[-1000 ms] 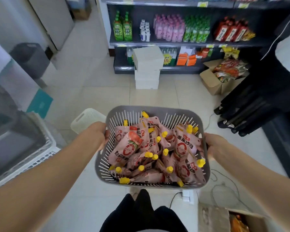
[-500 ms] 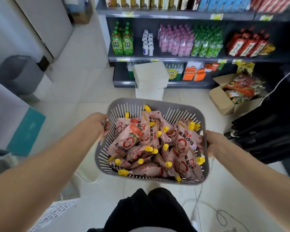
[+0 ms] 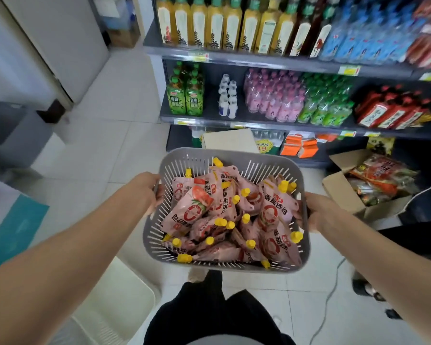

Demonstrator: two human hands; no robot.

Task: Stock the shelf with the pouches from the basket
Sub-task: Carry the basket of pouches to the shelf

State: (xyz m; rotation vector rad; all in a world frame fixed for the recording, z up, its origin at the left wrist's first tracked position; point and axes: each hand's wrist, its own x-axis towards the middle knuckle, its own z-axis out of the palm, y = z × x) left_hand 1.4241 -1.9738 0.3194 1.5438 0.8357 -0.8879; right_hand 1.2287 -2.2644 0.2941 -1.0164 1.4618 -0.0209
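Observation:
I carry a grey slotted plastic basket (image 3: 204,155) at waist height, filled with several pink pouches (image 3: 192,207) that have yellow screw caps. My left hand (image 3: 147,190) grips the basket's left rim and my right hand (image 3: 319,210) grips its right rim. Ahead stands a dark shelf unit (image 3: 271,62) stocked with bottled drinks: yellow tea bottles on top, then green, white, pink and red ones on the middle board. Part of that middle board (image 3: 210,105) between the green and white bottles shows bare.
A white box (image 3: 229,141) stands on the floor against the bottom shelf, just beyond the basket. An open cardboard box (image 3: 343,192) of snack bags lies at the right. A grey bin (image 3: 10,135) is at the left, a white crate (image 3: 115,307) by my legs, and a cable (image 3: 331,295) runs over the tiles.
I have walked closer to the shelf with the basket held in both hands; the shelves now fill the upper view and the top board of yellow bottles has come into sight.

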